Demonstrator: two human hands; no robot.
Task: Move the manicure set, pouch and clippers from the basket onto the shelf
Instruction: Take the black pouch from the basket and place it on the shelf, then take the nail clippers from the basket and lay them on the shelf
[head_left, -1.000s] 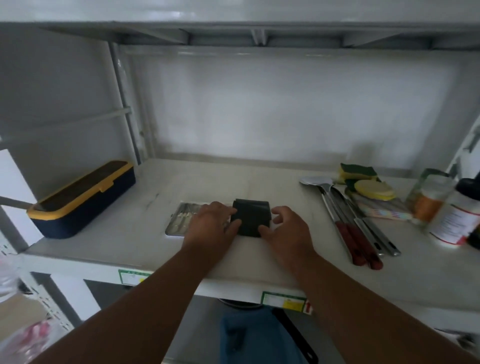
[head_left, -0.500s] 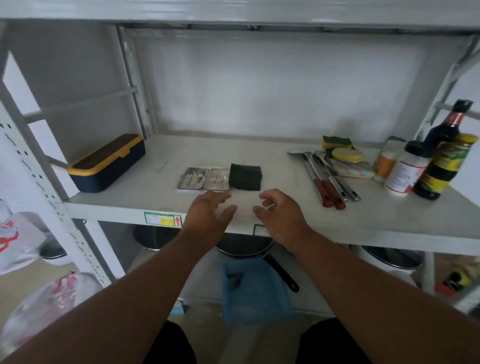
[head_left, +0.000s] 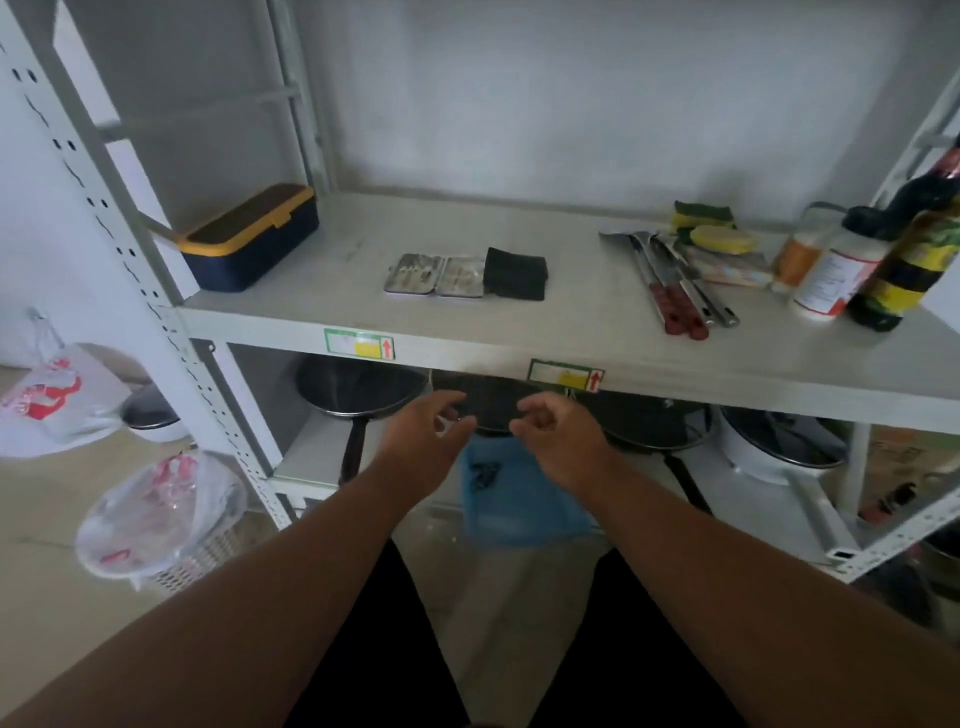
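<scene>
On the white metal shelf (head_left: 545, 332), near its middle: an opened manicure set (head_left: 435, 275), both silver halves flat and side by side, small tools inside too blurred to tell apart. Touching its right edge, a black pouch (head_left: 515, 274), lying flat. Clippers not made out anywhere on the shelf.

Below the shelf's front edge, in the air and well apart from both items: left hand (head_left: 428, 436) and right hand (head_left: 558, 435), palms turned toward each other, fingers loosely curled and spread, nothing pinched in either. Close to one another, but not touching.

Far left on the shelf: a navy box with a yellow rim (head_left: 249, 236), set at an angle against the upright post. Right of the pouch: metal utensils with red handles (head_left: 670, 280), lying near to far. Beyond those, green-and-yellow sponges (head_left: 704, 223). At the far right, a white bottle with a red label (head_left: 836, 275), a dark bottle with a yellow label (head_left: 904, 265) and a small jar with an orange label (head_left: 797, 249), standing close together.

On the level below: dark frying pans (head_left: 358, 387) and a white pot (head_left: 779, 447). Between the forearms, low down, a blue cloth (head_left: 514, 499), blurred. On the floor at left, a white basket lined with clear plastic (head_left: 161, 514), contents unclear.
</scene>
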